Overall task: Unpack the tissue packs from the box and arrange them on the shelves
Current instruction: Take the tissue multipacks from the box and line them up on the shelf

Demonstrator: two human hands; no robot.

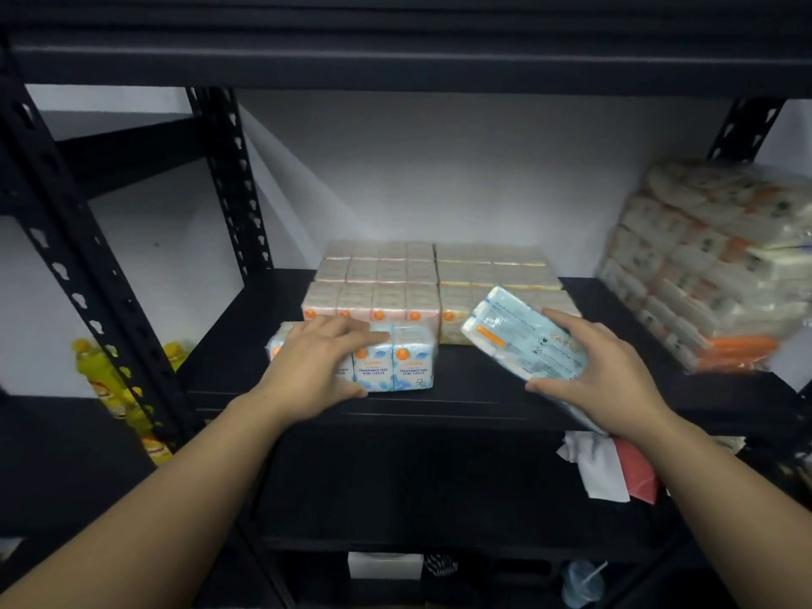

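On shelf (474, 380), blue pack (397, 360) reads "FRAGRANCE FREE MINI TISSUE".

— What sort of place is this?

— A storeroom or a shop's stockroom, by the look of it. The black boltless metal shelving (439, 384) has slotted uprights (83, 274) and stands against a plain white wall (439, 178).

— And the goods?

— Bulk stock: wrapped tissue packs (382, 279) in rows toward the shelf's back edge, a tall stack of wrapped packs (703, 265) at its right end, and yellow bottles (110, 389) on the neighbouring rack.
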